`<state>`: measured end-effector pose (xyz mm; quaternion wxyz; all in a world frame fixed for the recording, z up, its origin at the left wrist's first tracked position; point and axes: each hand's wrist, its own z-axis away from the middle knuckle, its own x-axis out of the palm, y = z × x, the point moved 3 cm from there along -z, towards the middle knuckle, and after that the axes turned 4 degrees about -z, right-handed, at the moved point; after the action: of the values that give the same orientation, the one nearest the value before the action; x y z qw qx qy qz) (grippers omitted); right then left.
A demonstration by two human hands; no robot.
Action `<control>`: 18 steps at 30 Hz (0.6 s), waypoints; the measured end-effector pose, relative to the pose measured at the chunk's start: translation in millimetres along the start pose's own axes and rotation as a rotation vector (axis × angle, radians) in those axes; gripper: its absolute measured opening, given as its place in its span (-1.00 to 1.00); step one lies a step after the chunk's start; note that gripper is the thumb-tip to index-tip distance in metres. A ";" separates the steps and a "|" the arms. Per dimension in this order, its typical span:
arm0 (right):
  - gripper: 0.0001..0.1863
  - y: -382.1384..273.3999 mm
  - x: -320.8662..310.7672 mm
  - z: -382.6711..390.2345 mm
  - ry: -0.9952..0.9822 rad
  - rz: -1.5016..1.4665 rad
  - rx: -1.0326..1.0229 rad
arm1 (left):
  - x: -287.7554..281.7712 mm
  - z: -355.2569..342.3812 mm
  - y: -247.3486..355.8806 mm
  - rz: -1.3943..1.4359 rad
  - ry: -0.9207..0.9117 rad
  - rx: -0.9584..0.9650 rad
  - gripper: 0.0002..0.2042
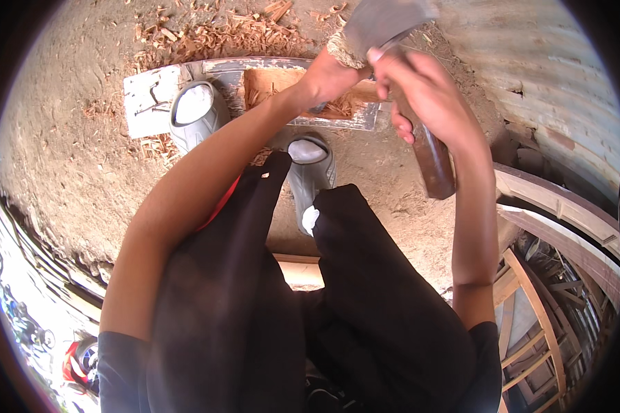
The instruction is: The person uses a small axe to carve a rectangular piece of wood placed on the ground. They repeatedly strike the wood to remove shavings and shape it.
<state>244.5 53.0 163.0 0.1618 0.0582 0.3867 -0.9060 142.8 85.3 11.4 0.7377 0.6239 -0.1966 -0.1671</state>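
Note:
My left hand (327,79) is closed round what looks like a chisel, its frayed pale top (343,50) showing above the fist and a bit of dark blade (317,108) below. It stands over a weathered board (217,68) with peeling paint. A rectangular hollow of fresh brown wood (262,77) is cut into that board and holds loose chips. My right hand (420,89) grips a hatchet close under its head, with the brown wooden handle (435,165) hanging down past my wrist. The wide grey head (386,27) is blurred and overlaps the chisel's top.
Wood shavings (227,38) lie heaped beyond the board. My grey shoes (213,122) are beside it, the left one against its edge. A corrugated metal sheet (544,76) rises at the right, with wooden frames (541,330) below it. A motorcycle-like red thing (76,361) is at lower left.

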 end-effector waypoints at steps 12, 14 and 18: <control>-0.65 4.8 -4.1 8.1 0.060 -0.098 -0.005 | -2.2 5.1 -2.2 -0.054 -0.024 0.081 -0.67; -0.67 8.0 -0.4 10.5 -0.099 -0.132 0.167 | -5.7 4.5 -3.6 -0.072 -0.050 0.074 -0.67; -0.67 -25.5 3.1 42.5 0.163 -0.141 -0.023 | -3.9 10.4 -5.4 -0.259 -0.098 0.062 -0.64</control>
<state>233.7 38.2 209.2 0.0664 0.1027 0.4120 -0.9029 134.2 77.5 7.2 0.6798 0.6577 -0.1551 -0.2849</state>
